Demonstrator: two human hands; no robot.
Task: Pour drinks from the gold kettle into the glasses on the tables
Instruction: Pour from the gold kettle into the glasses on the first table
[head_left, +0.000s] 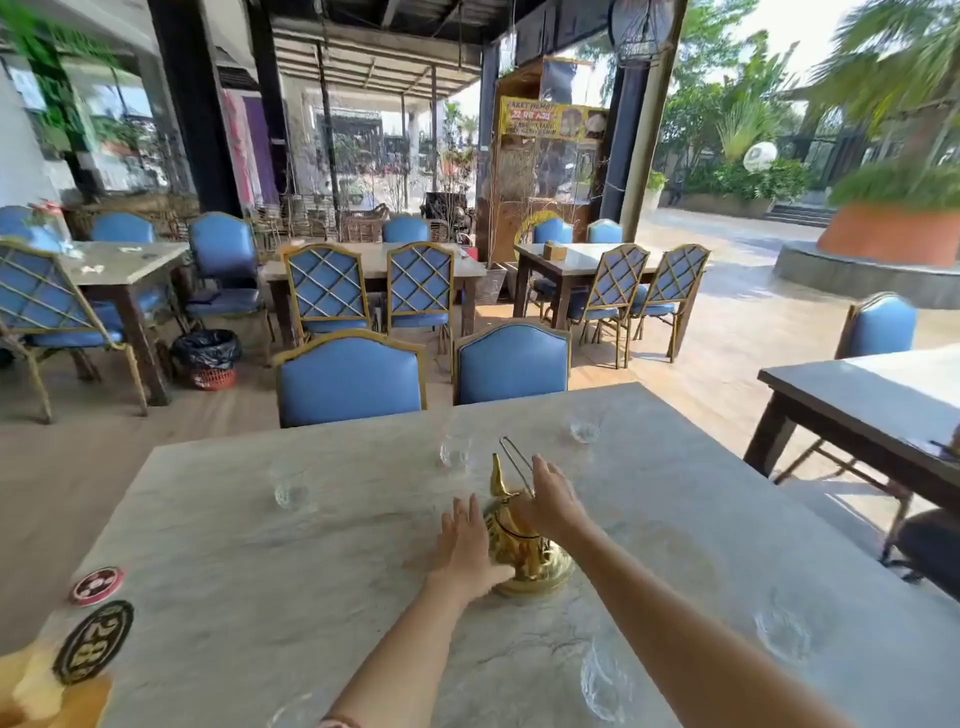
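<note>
The gold kettle (524, 556) stands upright on the pale marble table (311, 571), its spout pointing away from me and its wire handle raised. My right hand (550, 499) lies over the kettle's top, fingers closed around the base of the handle. With its fingers spread, my left hand (467, 545) presses flat against the kettle's left side. Three clear glasses stand beyond the kettle: one at the left (291, 491), one in the middle (454, 452), one at the right (584, 431). Two more glasses (605, 680) (782, 631) stand near me, blurred.
Two blue padded chairs (350, 379) (511, 364) are tucked in at the table's far edge. A dark table (857, 400) stands to the right, and more tables and blue chairs fill the floor behind. Round stickers (93, 642) mark the table's near left corner.
</note>
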